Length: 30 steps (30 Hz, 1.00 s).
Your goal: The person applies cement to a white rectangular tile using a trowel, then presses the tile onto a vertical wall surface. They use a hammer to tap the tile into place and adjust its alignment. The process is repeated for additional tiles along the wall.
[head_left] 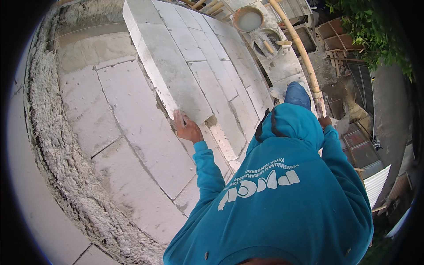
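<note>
So, closest to the camera is the teal hoodie point(282, 207) with white print across it, filling most of the lower right. Both sleeves run up and away from it.

The left hand point(187, 128) is out to the left, laid open on the near end of a white block point(176, 75). The fingers are spread and pressed flat against the block's lower corner, so it's touching rather than closed around anything. That block is the nearest in a row that sticks out along the upper edge of the block wall point(132, 132). The row runs from the hand toward the top of the picture. The wall is big pale blocks with thin joints, and just right of the hand there's a chipped gap between blocks.

The right hand point(325, 121) is over on the right at about the same distance. It's curled shut around the lower part of a bamboo pole point(304, 62), though the sleeve hides a good bit of it, so I can't tell you exactly how the fingers sit.

Along the left side of the wall there's a thick band of rough grey mortar point(62, 150) curving down the picture.

Between the hands and a bit further out is a rounded blue shape point(297, 95); can't tell what it is.

Further off, near the top, there's a round pan point(248, 18) with pale mix in it. A second basin point(269, 42) sits just beside it. Beyond the pole are rooftops point(375, 132), and green leaves point(371, 31) in the top right corner.
</note>
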Available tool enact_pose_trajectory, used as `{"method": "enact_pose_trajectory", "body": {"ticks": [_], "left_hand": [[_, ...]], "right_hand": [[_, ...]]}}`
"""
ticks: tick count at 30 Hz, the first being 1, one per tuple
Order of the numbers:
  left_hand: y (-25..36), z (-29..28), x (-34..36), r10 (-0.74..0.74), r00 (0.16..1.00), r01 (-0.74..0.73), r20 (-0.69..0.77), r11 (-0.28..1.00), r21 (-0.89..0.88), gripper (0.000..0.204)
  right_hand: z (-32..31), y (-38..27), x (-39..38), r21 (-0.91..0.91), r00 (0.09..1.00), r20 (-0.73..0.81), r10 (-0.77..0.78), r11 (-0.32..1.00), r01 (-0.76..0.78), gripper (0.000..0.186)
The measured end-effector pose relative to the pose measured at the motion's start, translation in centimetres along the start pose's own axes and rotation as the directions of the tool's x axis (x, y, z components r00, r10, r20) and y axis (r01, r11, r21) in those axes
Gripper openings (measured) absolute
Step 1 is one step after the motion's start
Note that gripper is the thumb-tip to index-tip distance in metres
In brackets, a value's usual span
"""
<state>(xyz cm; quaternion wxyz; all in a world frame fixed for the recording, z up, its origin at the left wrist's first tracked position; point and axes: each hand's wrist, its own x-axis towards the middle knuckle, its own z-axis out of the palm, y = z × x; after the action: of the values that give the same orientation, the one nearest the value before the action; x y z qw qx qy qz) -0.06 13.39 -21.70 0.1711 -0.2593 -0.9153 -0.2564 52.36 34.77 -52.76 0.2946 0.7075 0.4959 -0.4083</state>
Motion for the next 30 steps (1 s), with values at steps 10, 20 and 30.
{"method": "enact_pose_trajectory", "body": {"ticks": [10, 20, 30], "left_hand": [[0.1, 0.4, -0.4, -0.087, 0.996, 0.085, -0.010, 0.988, -0.128, 0.025], [0.2, 0.2, -0.4, -0.035, 0.999, 0.033, -0.013, 0.992, -0.124, 0.030], [-0.2, 0.1, -0.1, 0.002, 1.000, -0.003, -0.025, 0.999, -0.050, 0.032]], "right_hand": [[-2.8, -2.7, 1.1, 0.131, 0.990, 0.060, -0.125, 0.985, 0.116, 0.049], [-5.0, -4.3, 1.6, 0.213, 0.965, -0.076, -0.250, 0.942, 0.260, 0.047], [-3.7, 3.0, 0.2, 0.270, 0.984, 0.004, -0.177, 0.948, 0.170, 0.033]]}}
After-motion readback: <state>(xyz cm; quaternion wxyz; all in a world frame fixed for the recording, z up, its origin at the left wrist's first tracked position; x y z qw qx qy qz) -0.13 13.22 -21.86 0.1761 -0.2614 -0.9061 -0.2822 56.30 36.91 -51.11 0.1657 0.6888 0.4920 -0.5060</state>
